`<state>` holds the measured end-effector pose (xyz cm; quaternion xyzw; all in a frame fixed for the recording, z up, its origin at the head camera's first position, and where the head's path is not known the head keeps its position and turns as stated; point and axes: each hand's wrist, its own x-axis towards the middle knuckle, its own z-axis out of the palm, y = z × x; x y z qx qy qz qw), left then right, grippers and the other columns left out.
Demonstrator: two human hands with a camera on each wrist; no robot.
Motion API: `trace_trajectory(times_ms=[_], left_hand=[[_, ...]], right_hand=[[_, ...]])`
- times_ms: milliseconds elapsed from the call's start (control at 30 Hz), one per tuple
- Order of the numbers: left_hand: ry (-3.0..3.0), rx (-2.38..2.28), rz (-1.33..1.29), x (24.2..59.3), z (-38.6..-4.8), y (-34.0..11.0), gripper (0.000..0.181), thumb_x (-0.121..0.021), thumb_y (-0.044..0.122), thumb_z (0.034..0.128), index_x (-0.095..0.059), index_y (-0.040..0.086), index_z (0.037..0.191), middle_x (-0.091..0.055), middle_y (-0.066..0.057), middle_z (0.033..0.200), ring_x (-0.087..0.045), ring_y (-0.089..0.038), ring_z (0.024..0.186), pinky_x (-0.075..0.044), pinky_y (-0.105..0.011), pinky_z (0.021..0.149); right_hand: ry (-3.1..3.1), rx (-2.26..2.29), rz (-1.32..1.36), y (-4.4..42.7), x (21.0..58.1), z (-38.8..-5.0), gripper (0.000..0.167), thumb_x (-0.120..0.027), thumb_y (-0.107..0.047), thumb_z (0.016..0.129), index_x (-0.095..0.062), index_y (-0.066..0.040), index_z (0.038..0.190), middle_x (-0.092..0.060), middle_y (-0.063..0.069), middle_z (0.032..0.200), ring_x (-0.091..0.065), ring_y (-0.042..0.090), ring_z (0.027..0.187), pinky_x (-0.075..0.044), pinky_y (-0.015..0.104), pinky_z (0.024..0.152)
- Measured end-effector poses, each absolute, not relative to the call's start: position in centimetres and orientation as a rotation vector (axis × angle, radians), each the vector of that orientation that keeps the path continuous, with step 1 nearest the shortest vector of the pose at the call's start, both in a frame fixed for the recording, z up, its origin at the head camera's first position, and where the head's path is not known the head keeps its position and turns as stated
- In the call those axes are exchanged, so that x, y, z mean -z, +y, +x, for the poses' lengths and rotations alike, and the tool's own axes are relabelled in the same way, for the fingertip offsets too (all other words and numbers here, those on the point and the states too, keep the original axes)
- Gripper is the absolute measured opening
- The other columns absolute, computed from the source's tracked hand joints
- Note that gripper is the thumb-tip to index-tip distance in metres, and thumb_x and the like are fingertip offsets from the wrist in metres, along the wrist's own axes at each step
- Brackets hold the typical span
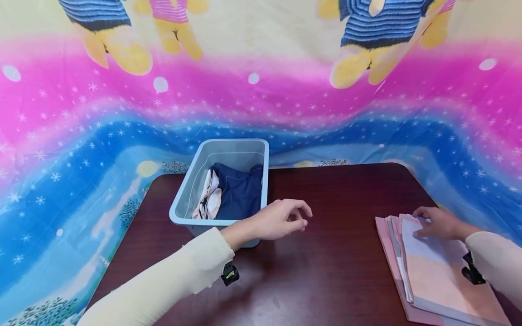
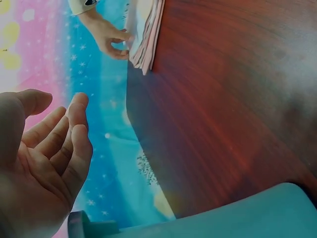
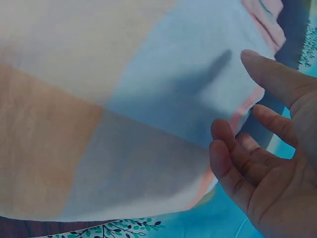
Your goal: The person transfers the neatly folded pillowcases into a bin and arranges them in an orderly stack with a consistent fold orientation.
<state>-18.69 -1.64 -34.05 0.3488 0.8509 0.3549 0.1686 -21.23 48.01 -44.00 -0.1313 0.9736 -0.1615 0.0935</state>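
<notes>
My left hand (image 1: 281,219) hovers over the table just right of the grey-blue bin (image 1: 177,214), its fingers loosely bent and nothing in them. Inside the bin lie a dark navy folded garment (image 1: 240,192) and a white-and-peach patterned cloth (image 1: 209,199). At the right, my right hand (image 1: 442,223) is at the far edge of a folded stack of cloth (image 1: 452,276) in pink, peach and pale blue. In the right wrist view the thumb (image 3: 277,79) and the fingers stand apart near the cloth's edge; whether they touch it I cannot tell.
Everything stands on a dark reddish-brown table (image 1: 326,271) with rounded far corners. Behind and beside it hangs a printed curtain (image 1: 285,104) in pink, blue and cream with bear figures. A small black device (image 1: 229,274) is strapped at the left wrist.
</notes>
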Motion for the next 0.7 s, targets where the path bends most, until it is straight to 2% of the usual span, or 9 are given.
trace_trajectory(times_ms=[133, 333, 533, 700], left_hand=[[2.423, -0.994, 0.981, 34.7, -18.5, -1.4, 0.019, -0.062, 0.019, 0.1013, -0.065, 0.018, 0.120, -0.074, 0.008, 0.088, -0.063, -0.003, 0.069, -0.051, -0.021, 0.064], [2.422, -0.984, 0.988, 34.9, -18.3, -1.1, 0.018, -0.063, 0.019, 0.1006, -0.065, 0.018, 0.118, -0.074, 0.008, 0.088, -0.065, -0.003, 0.072, -0.051, -0.020, 0.066], [2.420, -0.962, 0.992, 35.6, -18.1, -0.8, 0.017, -0.063, 0.019, 0.0999, -0.066, 0.019, 0.117, -0.074, 0.008, 0.087, -0.067, -0.005, 0.075, -0.050, -0.019, 0.069], [2.413, -0.941, 1.005, 36.3, -17.9, -0.5, 0.017, -0.064, 0.020, 0.0999, -0.066, 0.019, 0.116, -0.074, 0.007, 0.088, -0.063, 0.000, 0.072, -0.050, -0.018, 0.067]], right_hand=[[2.902, 0.446, -0.409, 47.8, 44.7, -21.1, 0.063, -0.088, -0.023, 0.076, -0.058, 0.014, 0.117, -0.064, 0.032, 0.110, -0.062, 0.049, 0.101, -0.053, 0.063, 0.085], [2.937, 0.375, -0.386, 47.6, 45.3, -20.6, 0.070, -0.089, -0.026, 0.075, -0.056, 0.016, 0.120, -0.063, 0.031, 0.109, -0.060, 0.048, 0.101, -0.051, 0.064, 0.087], [2.960, 0.220, -0.383, 47.7, 45.3, -20.6, 0.081, -0.084, -0.037, 0.079, -0.052, 0.017, 0.130, -0.060, 0.036, 0.118, -0.059, 0.053, 0.108, -0.051, 0.065, 0.087], [2.997, 0.066, -0.375, 47.3, 45.6, -20.5, 0.079, -0.080, -0.048, 0.081, -0.057, 0.011, 0.129, -0.064, 0.029, 0.113, -0.065, 0.046, 0.100, -0.053, 0.063, 0.083]])
